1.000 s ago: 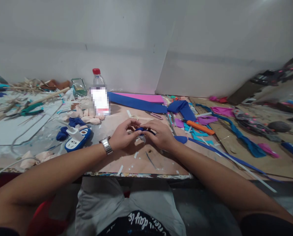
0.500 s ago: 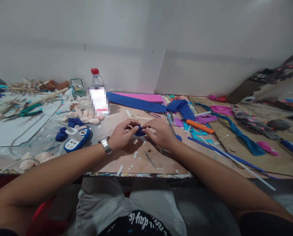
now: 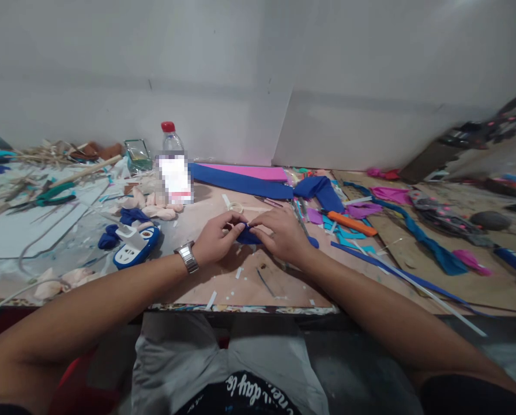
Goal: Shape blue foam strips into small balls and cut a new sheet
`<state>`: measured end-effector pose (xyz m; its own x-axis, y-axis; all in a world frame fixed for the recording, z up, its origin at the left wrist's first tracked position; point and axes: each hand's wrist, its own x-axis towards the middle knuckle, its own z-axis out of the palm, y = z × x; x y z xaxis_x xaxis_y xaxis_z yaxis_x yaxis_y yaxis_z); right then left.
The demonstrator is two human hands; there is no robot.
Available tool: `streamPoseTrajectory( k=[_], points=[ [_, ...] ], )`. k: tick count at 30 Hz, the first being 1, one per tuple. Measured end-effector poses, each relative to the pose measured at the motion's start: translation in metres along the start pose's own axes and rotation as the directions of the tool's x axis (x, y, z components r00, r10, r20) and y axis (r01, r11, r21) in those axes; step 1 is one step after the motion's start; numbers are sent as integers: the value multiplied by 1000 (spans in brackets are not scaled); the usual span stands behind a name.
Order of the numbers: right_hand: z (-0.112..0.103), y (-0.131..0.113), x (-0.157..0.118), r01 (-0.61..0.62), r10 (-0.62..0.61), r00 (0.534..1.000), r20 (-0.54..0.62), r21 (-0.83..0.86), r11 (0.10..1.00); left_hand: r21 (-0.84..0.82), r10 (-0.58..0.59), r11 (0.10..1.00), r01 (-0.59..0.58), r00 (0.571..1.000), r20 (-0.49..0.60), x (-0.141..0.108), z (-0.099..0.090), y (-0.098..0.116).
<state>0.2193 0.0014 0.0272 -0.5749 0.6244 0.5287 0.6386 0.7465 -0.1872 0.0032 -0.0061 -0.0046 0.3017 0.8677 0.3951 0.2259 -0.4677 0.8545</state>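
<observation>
A small piece of dark blue crepe paper (image 3: 248,235) is held between my two hands above the table. My left hand (image 3: 219,235), with a metal watch on its wrist, pinches the piece's left side between thumb and fingers. On the other side, my right hand (image 3: 282,233) grips it with thumb and forefinger. Just beyond the hands lies a roll of pale tape (image 3: 235,207). Part of the blue piece is covered by my fingers.
Blue paper strips (image 3: 240,182) lie at the back near a red-capped bottle (image 3: 168,135). An orange utility knife (image 3: 351,223) rests on coloured scraps to the right. Left are a blue-and-white power strip (image 3: 130,253), green-handled pliers (image 3: 54,196) and pale rolled bundles (image 3: 50,282).
The blue piece between my fingers now looks wider and flatter, hanging a little lower. My hands have stayed nearly in place.
</observation>
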Motion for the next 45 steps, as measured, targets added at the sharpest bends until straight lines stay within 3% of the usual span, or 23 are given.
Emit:
streamPoseTrajectory(
  k=[11, 19, 34, 45],
  points=[
    [-2, -1, 1, 25, -27, 999, -24, -75, 997, 14, 37, 999, -37, 999, -6, 0, 0, 0],
    [0, -5, -1, 24, -23, 999, -33, 42, 999, -1, 56, 998, -56, 998, 0, -1, 1, -1],
    [4, -2, 0, -94, 94, 996, 9, 177, 980, -31, 61, 998, -60, 998, 35, -1, 1, 0],
    [4, -2, 0, 61, -85, 994, 72, 286, 956, -310, -2, 950, 39, 993, 120, -1, 4, -1]
  ],
)
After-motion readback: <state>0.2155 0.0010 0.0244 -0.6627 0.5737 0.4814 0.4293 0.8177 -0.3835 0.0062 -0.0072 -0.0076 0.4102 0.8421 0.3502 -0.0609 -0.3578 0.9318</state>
